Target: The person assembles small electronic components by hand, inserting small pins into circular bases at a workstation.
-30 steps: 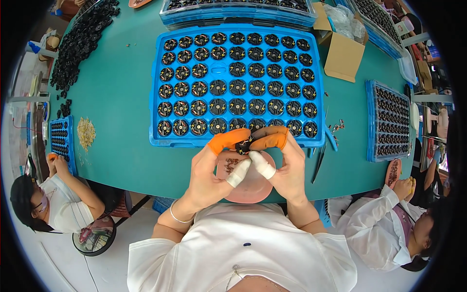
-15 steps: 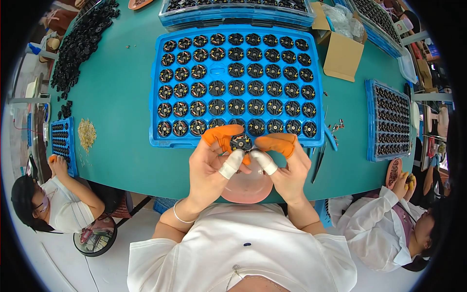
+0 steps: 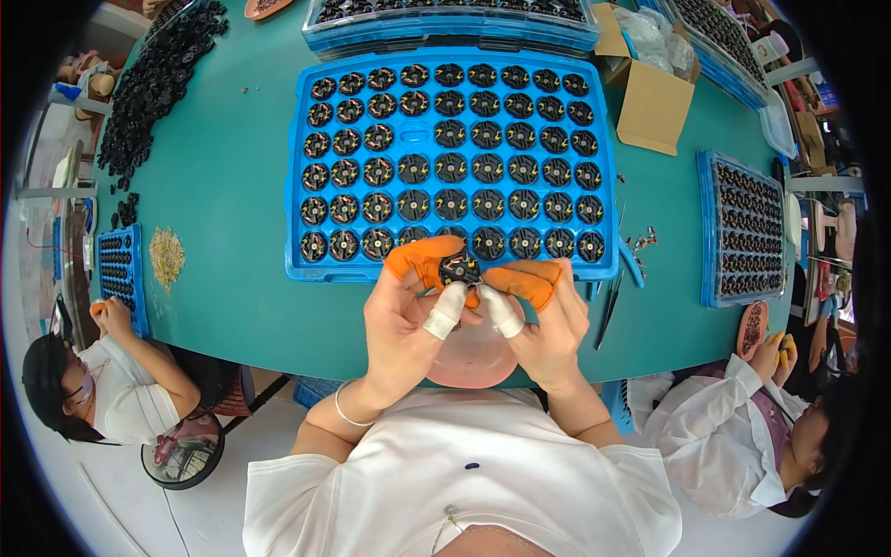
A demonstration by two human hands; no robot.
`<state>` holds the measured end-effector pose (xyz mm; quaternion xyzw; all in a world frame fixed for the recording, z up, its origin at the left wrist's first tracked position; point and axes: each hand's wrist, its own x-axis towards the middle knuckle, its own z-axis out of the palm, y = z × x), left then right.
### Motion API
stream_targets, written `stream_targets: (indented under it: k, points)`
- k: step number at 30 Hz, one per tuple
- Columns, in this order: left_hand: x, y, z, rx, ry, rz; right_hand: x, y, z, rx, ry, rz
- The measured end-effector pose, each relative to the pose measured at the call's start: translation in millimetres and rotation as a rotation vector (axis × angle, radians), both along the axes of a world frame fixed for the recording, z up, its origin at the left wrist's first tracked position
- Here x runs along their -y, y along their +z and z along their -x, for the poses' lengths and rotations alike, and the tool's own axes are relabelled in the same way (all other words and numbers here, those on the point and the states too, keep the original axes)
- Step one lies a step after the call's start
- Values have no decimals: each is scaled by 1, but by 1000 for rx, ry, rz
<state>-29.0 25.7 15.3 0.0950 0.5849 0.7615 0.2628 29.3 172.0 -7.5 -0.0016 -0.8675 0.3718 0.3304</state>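
A round black motor part (image 3: 458, 268) with small copper-coloured and yellow bits is held up over the table's near side. My left hand (image 3: 401, 311) grips it from the left between a finger in an orange cot and a thumb in a white cot. At the part's right edge, my right hand (image 3: 548, 325) pinches with similarly covered fingertips; whatever lies between them is too small to make out. Just beyond my hands, a blue tray (image 3: 293, 176) carries rows of similar round parts, and one pocket in it stands bare. Below my hands sits a translucent pink bowl (image 3: 473, 357), partly hidden.
Tweezers (image 3: 609, 311) and blue-handled pliers (image 3: 633, 265) lie right of the tray. An open cardboard box (image 3: 654, 107) stands farther back. Black parts (image 3: 153, 93) and small gold pins (image 3: 166, 255) are heaped at left. Co-workers sit on both sides, near more trays (image 3: 742, 232).
My right fingers have closed in on the part's edge, with the orange-covered finger bending down toward the thumb. The part stays in my left hand, slightly turned.
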Motion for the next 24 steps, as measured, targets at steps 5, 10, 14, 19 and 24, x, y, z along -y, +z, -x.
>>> stream_targets:
  k: [5, 10, 14, 19, 24]
  points:
    - [-1, 0, -2, -20, 18, 8, -2, 3, -2, 44, 6, 18]
    - [-3, -3, -7, -137, 78, 38, -1, 8, -2, 57, 40, 3]
    - [-2, -1, -7, -189, 77, 72, -1, 5, -1, 24, 53, 25]
    - [-3, 2, -6, -117, 51, 3, -3, 5, 0, 13, 45, 0]
    - [0, 4, -5, -70, 8, -47, -6, 5, -2, 49, 104, 137]
